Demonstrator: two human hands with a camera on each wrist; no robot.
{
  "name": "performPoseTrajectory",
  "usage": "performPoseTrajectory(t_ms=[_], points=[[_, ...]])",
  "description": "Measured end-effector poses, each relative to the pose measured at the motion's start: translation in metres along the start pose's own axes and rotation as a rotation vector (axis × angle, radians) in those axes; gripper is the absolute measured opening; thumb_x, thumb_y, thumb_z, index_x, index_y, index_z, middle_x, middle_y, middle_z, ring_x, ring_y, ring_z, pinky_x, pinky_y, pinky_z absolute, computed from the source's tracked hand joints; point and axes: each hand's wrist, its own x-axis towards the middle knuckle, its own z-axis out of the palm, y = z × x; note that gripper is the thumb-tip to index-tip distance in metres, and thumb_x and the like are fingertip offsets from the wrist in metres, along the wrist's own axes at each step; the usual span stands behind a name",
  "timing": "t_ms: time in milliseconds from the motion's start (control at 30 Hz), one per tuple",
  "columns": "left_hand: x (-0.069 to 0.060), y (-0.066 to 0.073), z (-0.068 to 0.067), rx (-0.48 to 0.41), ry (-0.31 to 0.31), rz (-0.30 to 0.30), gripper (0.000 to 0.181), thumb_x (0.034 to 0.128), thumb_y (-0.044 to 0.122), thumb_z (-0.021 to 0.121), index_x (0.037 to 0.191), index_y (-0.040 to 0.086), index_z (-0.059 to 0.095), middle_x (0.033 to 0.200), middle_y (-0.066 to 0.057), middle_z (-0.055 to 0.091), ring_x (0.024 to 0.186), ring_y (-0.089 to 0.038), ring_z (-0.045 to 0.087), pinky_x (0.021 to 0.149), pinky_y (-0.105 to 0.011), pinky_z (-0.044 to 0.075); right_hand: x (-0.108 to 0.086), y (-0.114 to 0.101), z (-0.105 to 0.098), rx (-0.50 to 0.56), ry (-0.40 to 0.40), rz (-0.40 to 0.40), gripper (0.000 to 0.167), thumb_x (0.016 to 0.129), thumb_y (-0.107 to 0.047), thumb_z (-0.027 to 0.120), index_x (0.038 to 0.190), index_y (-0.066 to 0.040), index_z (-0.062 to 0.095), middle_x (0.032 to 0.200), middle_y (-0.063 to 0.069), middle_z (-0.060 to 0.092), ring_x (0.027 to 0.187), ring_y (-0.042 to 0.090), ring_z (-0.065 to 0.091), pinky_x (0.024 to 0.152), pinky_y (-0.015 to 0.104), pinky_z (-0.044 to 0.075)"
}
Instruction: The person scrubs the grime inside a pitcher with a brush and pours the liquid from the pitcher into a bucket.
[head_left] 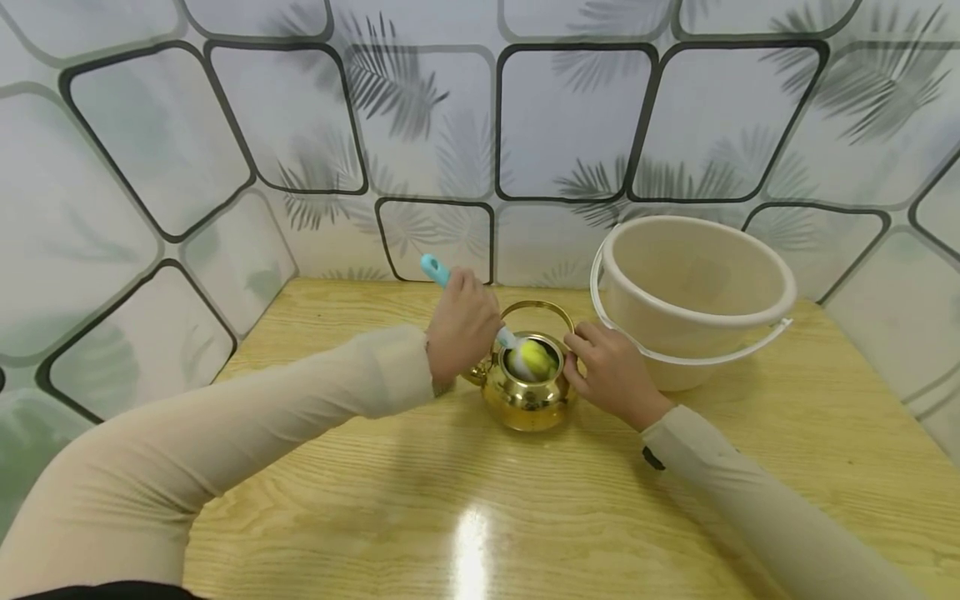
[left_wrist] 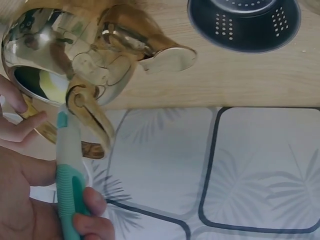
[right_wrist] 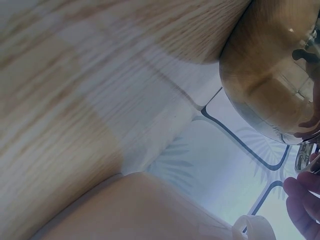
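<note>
My left hand [head_left: 463, 323] grips the light-blue and white handle of a sponge brush [head_left: 437, 268]. The brush's yellow and white sponge head [head_left: 536, 360] sits inside the open mouth of a shiny brass teapot [head_left: 528, 408], and its lower part is hidden by the rim. In the left wrist view, fingers wrap the brush's ribbed turquoise handle [left_wrist: 67, 185], close by the pot's spout [left_wrist: 167, 55]. My right hand [head_left: 611, 371] holds the teapot's upright bail handle [head_left: 536, 306] near its right hinge. Only some right fingertips show in the right wrist view, beside the teapot [right_wrist: 270, 75].
Behind my right hand stands a large cream bucket [head_left: 693, 333], its white handle hanging on the near side. A dark round strainer with small holes [left_wrist: 245, 30] lies on the wooden table [head_left: 375, 500] past the spout. Patterned wall covering [head_left: 573, 125] closes the back.
</note>
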Motion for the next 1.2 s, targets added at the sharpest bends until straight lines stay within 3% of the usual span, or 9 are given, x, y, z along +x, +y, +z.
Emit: performPoseTrajectory(t_ms=[200,633,800,967,1200], points=[[0.003,-0.006,0.008,-0.083,0.015,0.045,0.044,0.0945,0.048,0.046,0.068,0.013,0.049,0.065,0.001,0.047,0.064,-0.016,0.03,0.068,-0.029,0.029,0.0,0.0,0.0,0.004,-0.001,-0.001,0.008,0.075,-0.005,0.059,0.082,-0.003,0.063,0.076,0.008,0.054,0.06,0.019,0.049,0.051,0.03,0.042],[0.009,-0.013,0.02,-0.199,0.107,0.113,0.043,0.0932,0.047,0.05,0.069,0.012,0.056,0.07,-0.002,0.059,0.074,-0.02,0.05,0.079,-0.034,0.037,0.001,-0.001,-0.001,0.012,0.001,0.001,0.009,0.074,-0.005,0.059,0.081,-0.002,0.062,0.075,0.008,0.053,0.061,0.019,0.049,0.052,0.03,0.042],[0.016,-0.017,0.021,-0.237,0.135,0.182,0.041,0.0936,0.046,0.05,0.08,0.01,0.063,0.084,-0.005,0.067,0.087,-0.023,0.056,0.086,-0.036,0.038,0.001,-0.001,-0.002,0.013,-0.002,0.005,0.009,0.074,-0.006,0.058,0.081,-0.002,0.063,0.075,0.007,0.053,0.061,0.019,0.049,0.052,0.03,0.042],[0.025,-0.022,0.022,-0.269,0.156,0.264,0.037,0.0939,0.044,0.05,0.083,0.011,0.063,0.088,-0.004,0.066,0.091,-0.023,0.055,0.088,-0.036,0.037,0.001,-0.001,-0.002,0.009,-0.001,0.005,0.009,0.074,-0.006,0.058,0.081,-0.002,0.063,0.075,0.007,0.053,0.061,0.02,0.049,0.051,0.03,0.042],[0.034,-0.026,0.022,-0.226,0.185,0.354,0.038,0.0946,0.047,0.047,0.088,0.013,0.063,0.09,-0.002,0.064,0.094,-0.022,0.053,0.092,-0.036,0.034,0.0,0.0,0.0,-0.006,0.004,0.001,0.008,0.075,-0.007,0.059,0.081,-0.003,0.063,0.076,0.007,0.054,0.061,0.02,0.05,0.051,0.03,0.042]])
